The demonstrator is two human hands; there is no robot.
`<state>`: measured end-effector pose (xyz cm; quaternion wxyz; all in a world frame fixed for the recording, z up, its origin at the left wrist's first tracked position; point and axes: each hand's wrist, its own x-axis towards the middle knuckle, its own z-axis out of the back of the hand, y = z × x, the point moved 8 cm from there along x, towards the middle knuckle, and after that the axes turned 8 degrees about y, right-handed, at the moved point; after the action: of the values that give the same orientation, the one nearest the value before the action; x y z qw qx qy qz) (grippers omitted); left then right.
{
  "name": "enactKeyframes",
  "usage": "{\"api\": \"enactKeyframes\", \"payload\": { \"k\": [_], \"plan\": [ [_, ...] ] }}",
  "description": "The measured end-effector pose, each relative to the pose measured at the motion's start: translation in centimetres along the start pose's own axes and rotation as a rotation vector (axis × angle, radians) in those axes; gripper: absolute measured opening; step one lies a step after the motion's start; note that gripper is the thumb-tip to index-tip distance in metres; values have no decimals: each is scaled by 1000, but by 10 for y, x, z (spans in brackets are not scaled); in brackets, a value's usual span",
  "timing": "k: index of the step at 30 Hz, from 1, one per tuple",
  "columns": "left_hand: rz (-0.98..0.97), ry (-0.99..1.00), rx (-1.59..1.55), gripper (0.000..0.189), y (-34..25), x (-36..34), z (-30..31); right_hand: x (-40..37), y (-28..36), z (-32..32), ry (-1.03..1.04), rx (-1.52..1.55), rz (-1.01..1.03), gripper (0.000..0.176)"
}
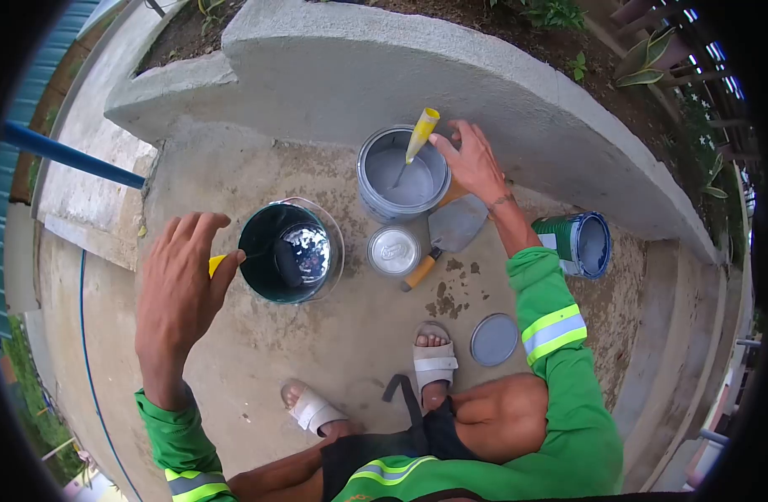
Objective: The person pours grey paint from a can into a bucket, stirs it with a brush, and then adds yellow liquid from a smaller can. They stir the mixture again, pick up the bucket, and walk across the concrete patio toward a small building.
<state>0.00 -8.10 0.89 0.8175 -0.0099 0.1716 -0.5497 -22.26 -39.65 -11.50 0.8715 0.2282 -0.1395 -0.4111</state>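
Note:
My left hand (179, 284) is spread with curved fingers beside a dark green bucket (257, 283). Behind its thumb shows the yellow handle (216, 264) of a small paint roller, whose dark roller head (287, 263) rests inside the bucket over shiny liquid. My right hand (474, 163) has its fingers apart, thumb tip right by the upper yellow handle (422, 134) of a tool. That tool leans in an open can of grey paint (365, 189), its thin metal shaft reaching into the paint.
A small closed can (393, 250) stands in front of the paint can. Beside it lies a trowel (457, 224). A green can (559, 238) lies tipped to the right, and a round grey lid (494, 339) is near my foot. A curved concrete wall (384, 63) runs behind.

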Motion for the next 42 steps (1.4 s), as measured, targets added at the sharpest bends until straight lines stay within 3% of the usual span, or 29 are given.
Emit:
{"api": "enactKeyframes", "payload": {
  "k": [2, 4, 6, 8, 10, 13, 16, 20, 23, 26, 29, 34, 41, 42],
  "plan": [
    [-189, -21, -249, 32, -32, 1, 10, 17, -2, -21, 19, -47, -75, 72],
    [-250, 159, -558, 33, -61, 6, -18, 32, -18, -43, 97, 5, -150, 71],
    [-366, 225, -647, 36, -89, 13, -77, 39, -20, -53, 121, 93, -162, 68],
    [-310, 441, -810, 37, -119, 16, -136, 42, -16, -56, 115, 206, -128, 63],
    [-336, 443, -902, 44, -143, 20, -180, 51, -20, -63, 114, 170, -95, 59],
    [-157, 249, -1099, 61, -152, 38, -217, 49, -33, -68, 110, 212, -89, 55],
    [63, -123, -837, 77, -132, 63, -219, 47, -29, -59, 182, 267, -59, 52],
    [242, -72, -659, 96, -123, 88, -236, 45, -31, -61, 272, 317, -46, 52],
    [232, -97, -641, 108, -121, 108, -255, 43, -33, -69, 323, 468, -83, 55],
    [202, -193, -664, 106, -129, 121, -240, 40, -25, -75, 344, 653, -16, 56],
    [270, -285, -734, 108, -126, 137, -245, 35, -32, -83, 344, 776, -78, 53],
    [155, -398, -782, 110, -123, 129, -234, 16, -27, -73, 291, 800, -40, 50],
    [31, -516, -818, 94, -126, 115, -201, -2, 15, -5, 188, 890, 78, 49],
    [33, -541, -936, 86, -126, 108, -190, -7, 31, 16, 177, 872, 130, 49]
  ]
}}
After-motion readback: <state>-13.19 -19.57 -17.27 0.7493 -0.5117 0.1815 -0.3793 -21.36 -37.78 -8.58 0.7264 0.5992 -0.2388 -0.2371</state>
